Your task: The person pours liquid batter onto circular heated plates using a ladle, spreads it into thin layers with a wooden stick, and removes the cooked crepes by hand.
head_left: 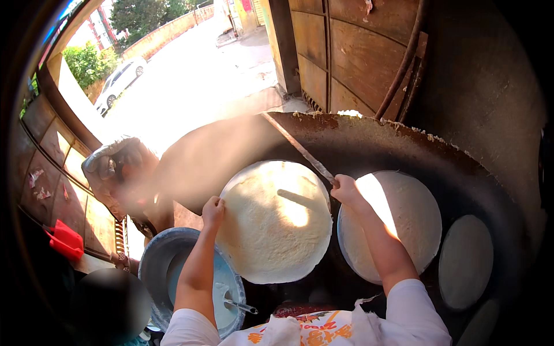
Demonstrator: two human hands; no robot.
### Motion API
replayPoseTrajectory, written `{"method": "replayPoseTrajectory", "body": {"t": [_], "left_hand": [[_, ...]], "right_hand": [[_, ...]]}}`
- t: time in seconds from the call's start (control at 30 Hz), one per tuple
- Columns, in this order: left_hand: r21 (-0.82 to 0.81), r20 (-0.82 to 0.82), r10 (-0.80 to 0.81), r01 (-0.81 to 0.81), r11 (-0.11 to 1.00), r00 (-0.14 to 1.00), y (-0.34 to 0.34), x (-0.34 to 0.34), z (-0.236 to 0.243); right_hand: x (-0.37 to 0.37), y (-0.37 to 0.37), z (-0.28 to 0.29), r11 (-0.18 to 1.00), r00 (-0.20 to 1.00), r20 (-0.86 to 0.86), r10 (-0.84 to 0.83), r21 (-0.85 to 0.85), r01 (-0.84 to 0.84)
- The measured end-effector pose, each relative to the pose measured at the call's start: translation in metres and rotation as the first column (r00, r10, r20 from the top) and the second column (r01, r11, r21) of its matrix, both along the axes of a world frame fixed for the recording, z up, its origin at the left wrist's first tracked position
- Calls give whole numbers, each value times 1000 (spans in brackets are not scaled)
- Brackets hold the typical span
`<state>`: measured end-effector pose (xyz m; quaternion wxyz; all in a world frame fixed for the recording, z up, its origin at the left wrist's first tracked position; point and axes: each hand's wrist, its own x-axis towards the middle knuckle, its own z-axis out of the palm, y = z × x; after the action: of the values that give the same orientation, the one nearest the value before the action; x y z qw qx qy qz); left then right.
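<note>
My left hand point(213, 211) pinches the left edge of a large round pale flatbread point(271, 242), its fingers closed on the rim. A patch of sunlight and the stick's shadow fall across the bread. My right hand point(346, 191) is closed round one end of a long flat wooden stick point(297, 147), which slants up and left above the bread. Under my right forearm lies a second round flatbread point(410, 213) on the wide dark griddle point(369, 141). Farther right rests a smaller-looking pale round point(466, 262).
By my left forearm stands a grey-blue tub point(151, 271) with whitish batter and a ladle point(239, 305). Another person's braceleted wrist point(122, 261) shows beyond it. A red plastic thing point(66, 239) is at far left. Steam drifts over the griddle's far-left side; metal doors point(358, 52) stand behind.
</note>
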<state>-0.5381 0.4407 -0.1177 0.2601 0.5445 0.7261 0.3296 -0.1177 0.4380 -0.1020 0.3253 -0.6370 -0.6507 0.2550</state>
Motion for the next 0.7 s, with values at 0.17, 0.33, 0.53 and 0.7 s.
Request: {"method": "replayPoseTrajectory", "body": {"t": [0.17, 0.33, 0.53, 0.7], "left_hand": [[103, -143, -29, 44, 994, 989, 13, 13, -2], [243, -164, -57, 96, 965, 985, 48, 22, -10], [70, 175, -165, 155, 985, 971, 85, 1, -2], [40, -76, -248, 252, 967, 966, 97, 2, -3]], "right_hand": [[-24, 60, -2, 978, 988, 54, 143, -159, -133], [12, 26, 25, 998, 999, -29, 32, -60, -34], [98, -147, 52, 940, 929, -148, -339, -85, 330], [81, -238, 46, 903, 883, 219, -414, 224, 367]]}}
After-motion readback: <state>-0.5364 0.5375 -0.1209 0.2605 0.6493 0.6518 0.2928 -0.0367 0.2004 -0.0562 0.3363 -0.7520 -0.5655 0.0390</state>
